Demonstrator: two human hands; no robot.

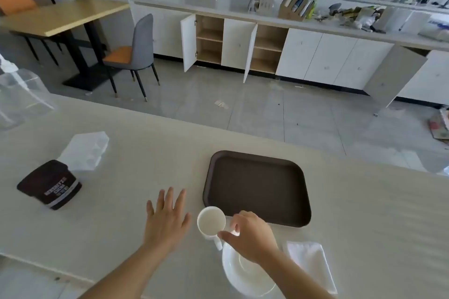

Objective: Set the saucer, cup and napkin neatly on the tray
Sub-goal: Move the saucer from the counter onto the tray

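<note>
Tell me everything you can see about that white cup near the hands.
The cup is a plain white mug, glossy like ceramic, with a round open mouth and a handle pointing toward the person. It looks empty and stands upright on the pale counter, just off the near left corner of the brown tray and beside the white saucer, not on either. The right hand is at its handle, thumb and fingers closing around it; whether the grip is complete is unclear. The left hand lies open beside it, apart.
</note>
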